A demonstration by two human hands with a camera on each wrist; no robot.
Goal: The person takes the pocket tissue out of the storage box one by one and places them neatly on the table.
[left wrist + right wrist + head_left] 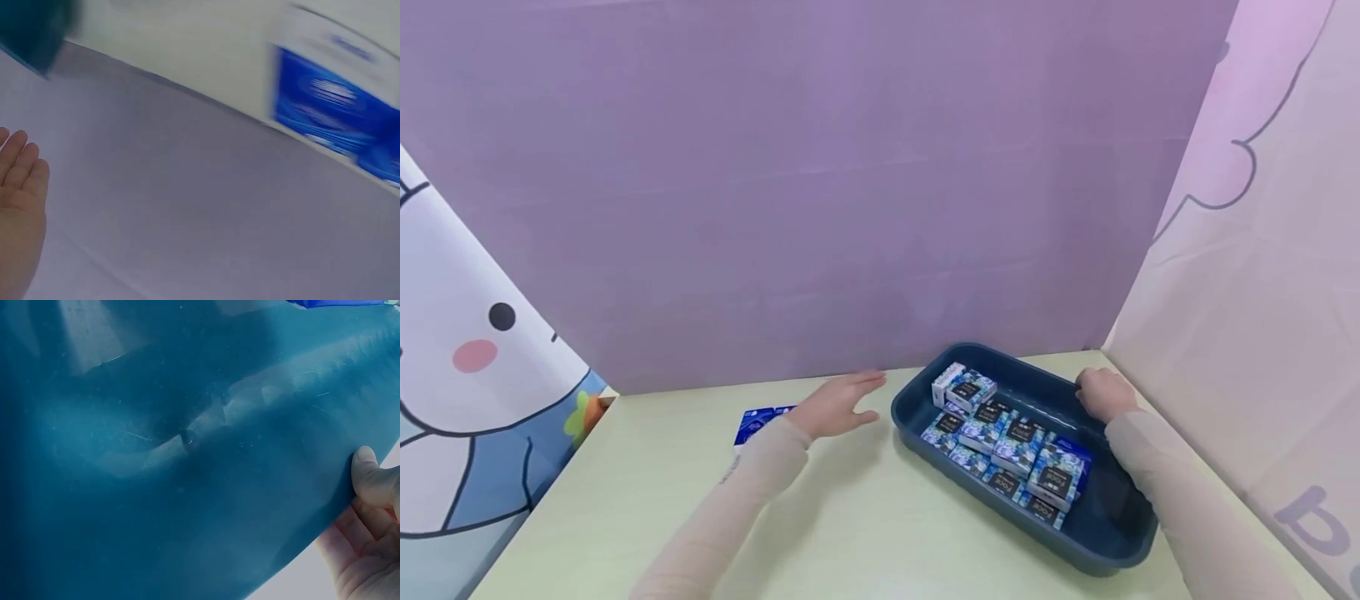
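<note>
Your right hand (1103,393) grips the far right rim of the dark blue tray (1097,533); the right wrist view shows the thumb (374,478) curled over the tray edge, so the hold is a pinch on the wall, not a support from beneath. Your left hand (838,404) hovers flat above the table (865,517), fingers straight and together, holding nothing, near the tray's left end but apart from it. The tray sits at the right of the table, near the back wall (820,183) and the right side panel (1262,292), and carries a packed group of small blue-and-black boxes (1007,442), with one box (958,385) standing higher at the far left corner. Risk, as a judgement: lifting or dragging the tray by the one gripped rim could tilt it and slide the boxes toward the low end; the raised corner box would likely topple first. A blue-and-white packet (758,421) lies on the table just behind your left forearm; a backward sweep of that arm could push it. Open room lies to the left and toward you, where the table surface is bare. Clearance is tight at the back and right, so a move that way could jam the tray against the panels.
</note>
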